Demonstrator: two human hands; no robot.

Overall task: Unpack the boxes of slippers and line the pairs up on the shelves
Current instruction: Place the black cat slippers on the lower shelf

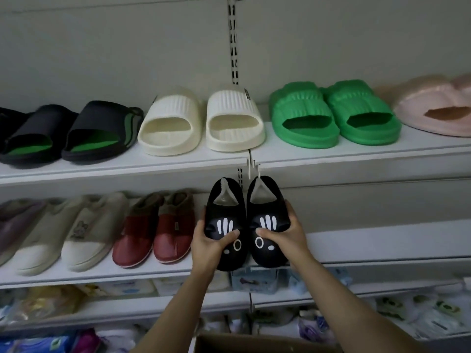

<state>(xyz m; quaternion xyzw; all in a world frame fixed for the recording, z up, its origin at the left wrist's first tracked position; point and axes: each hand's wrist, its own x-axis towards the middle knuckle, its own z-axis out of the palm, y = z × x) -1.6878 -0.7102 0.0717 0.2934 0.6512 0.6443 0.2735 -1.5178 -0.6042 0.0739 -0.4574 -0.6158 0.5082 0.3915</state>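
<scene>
Top shelf (178,164), left to right: black-and-green slides (68,133), cream slides (201,121), green slides (334,113), one pink pair (433,108) running off the right edge; that row looks filled as far as you can see. Middle shelf (382,243): beige slippers (63,235) at the left end, then red slippers (155,230), then the black pair (247,222) you're holding over the front edge, just right of the red ones. Your left hand (206,240) wraps the left slipper, thumb across its top; your right hand (285,235) grips the right slipper the same way. Heels point to the back wall, toes toward you. This pair is not yet set down. Right of it the middle shelf is bare, so there's room for more. A carton (254,343) shows at the bottom edge; contents can't be seen, so what's left is uncertain.
</scene>
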